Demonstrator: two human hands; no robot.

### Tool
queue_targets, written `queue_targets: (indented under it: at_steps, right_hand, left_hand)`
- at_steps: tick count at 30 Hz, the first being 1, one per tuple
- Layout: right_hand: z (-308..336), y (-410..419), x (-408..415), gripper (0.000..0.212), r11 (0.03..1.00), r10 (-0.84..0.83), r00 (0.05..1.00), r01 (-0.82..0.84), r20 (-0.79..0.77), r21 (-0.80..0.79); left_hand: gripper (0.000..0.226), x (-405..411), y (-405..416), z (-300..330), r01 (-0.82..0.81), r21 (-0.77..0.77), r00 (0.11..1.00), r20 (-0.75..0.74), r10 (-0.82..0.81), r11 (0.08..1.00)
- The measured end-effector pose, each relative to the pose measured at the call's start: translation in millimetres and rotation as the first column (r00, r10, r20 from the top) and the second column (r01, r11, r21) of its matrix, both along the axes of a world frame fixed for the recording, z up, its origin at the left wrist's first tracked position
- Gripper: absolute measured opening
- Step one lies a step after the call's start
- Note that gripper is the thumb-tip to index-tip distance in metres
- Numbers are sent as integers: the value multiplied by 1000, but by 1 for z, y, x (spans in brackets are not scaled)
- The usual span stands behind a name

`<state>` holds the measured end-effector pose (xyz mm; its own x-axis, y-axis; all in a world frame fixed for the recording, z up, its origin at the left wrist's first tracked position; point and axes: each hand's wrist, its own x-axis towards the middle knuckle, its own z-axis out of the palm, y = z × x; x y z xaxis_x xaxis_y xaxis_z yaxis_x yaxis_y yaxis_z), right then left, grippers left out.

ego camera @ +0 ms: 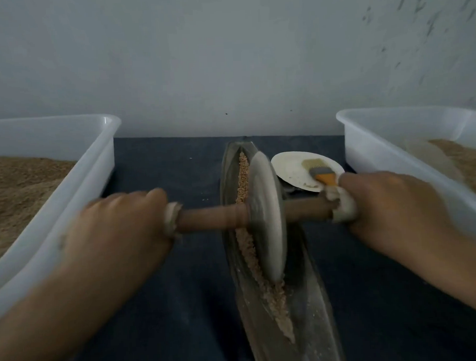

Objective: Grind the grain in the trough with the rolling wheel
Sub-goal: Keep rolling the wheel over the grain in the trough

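Observation:
A long narrow metal trough [313, 308] runs from near me to the wall, on a dark cloth. Tan grain [252, 250] lies along its groove. A grey rolling wheel [267, 214] stands on edge in the groove, on a brown wooden axle [211, 217] that crosses the trough. My left hand [119, 229] grips the axle's cloth-wrapped left end. My right hand [391, 209] grips the wrapped right end. The wheel and hands look slightly blurred.
A white plastic tub [76, 187] of brown meal stands at the left, and another white tub [394, 157] at the right. Behind the wheel, a white plate [293, 169] carries a brush with an orange handle [324, 176]. A grey wall rises close behind.

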<state>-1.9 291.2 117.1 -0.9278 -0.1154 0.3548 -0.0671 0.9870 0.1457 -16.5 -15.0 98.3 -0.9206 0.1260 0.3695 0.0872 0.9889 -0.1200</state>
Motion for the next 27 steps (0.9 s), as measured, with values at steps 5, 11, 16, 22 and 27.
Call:
queue_targets:
  at_steps: [5,11,16,22,27]
  right_hand:
    - [-7,-10,-66,17,1000,11,991,-13,-132,-16]
    - [-9,-8,-67,21,998,46,982,-39,-183,43]
    - [-5,0,-6,22,988,153,976,-156,-158,-12]
    - [0,20,28,19,999,40,957,-29,289,-42]
    - [0,13,29,24,997,55,993,-61,108,51]
  left_hand:
    - [45,-36,17,5,63,71,964,-263,-42,995]
    - [35,-48,16,4,-9,52,988,-154,17,999]
    - [41,0,6,9,94,5,990,-110,-93,996]
    - [34,50,-4,30,299,-7,954,13,-299,954]
    - [26,37,-6,19,73,-40,987,148,-67,997]
